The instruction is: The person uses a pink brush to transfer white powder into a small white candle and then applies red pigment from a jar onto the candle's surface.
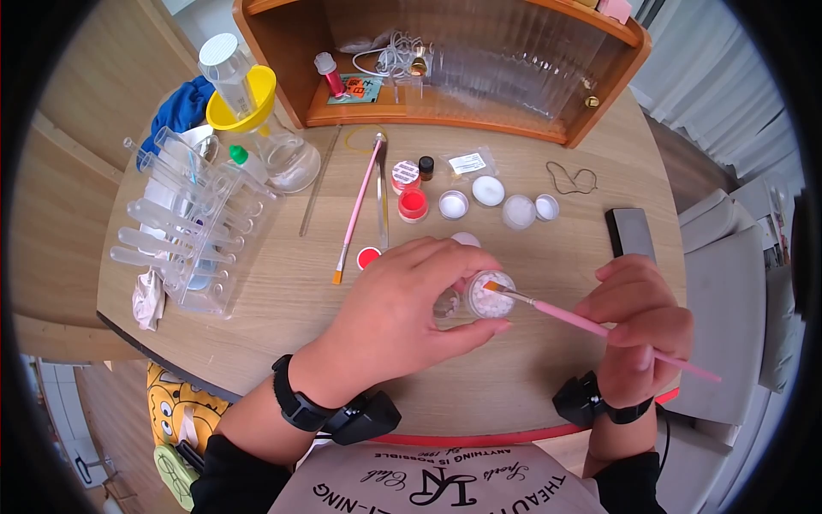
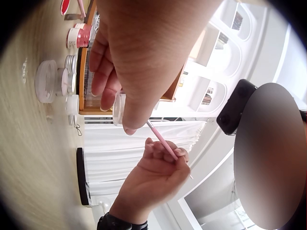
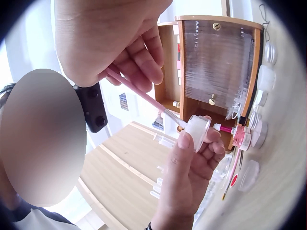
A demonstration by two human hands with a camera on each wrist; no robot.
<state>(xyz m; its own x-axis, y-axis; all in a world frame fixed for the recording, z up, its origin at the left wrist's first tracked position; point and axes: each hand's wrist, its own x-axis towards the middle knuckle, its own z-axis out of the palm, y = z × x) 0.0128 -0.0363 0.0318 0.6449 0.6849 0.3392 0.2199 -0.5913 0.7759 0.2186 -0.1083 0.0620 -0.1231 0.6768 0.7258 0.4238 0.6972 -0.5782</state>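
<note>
In the head view, my left hand [image 1: 398, 295] grips a small clear jar [image 1: 491, 307] between thumb and fingers, above the table. Pale pink-white bits fill the jar, and its mouth is tilted toward me. My right hand [image 1: 638, 330] pinches a pink-handled paintbrush [image 1: 574, 318] partway along its handle. The orange bristles reach into the jar's mouth, over the bits. From the right wrist view, the jar [image 3: 197, 132] sits at the left fingertips with the brush tip at its rim. A clear round container [image 1: 446, 304] shows partly behind the left hand.
Small open pots of red [image 1: 413, 204] and white [image 1: 454, 204] stand beyond my hands. Another pink brush [image 1: 360, 206] and a metal tool [image 1: 383, 197] lie to their left. A test tube rack [image 1: 214, 257] and a flask [image 1: 289, 161] stand at left, a wooden cabinet [image 1: 445, 120] behind.
</note>
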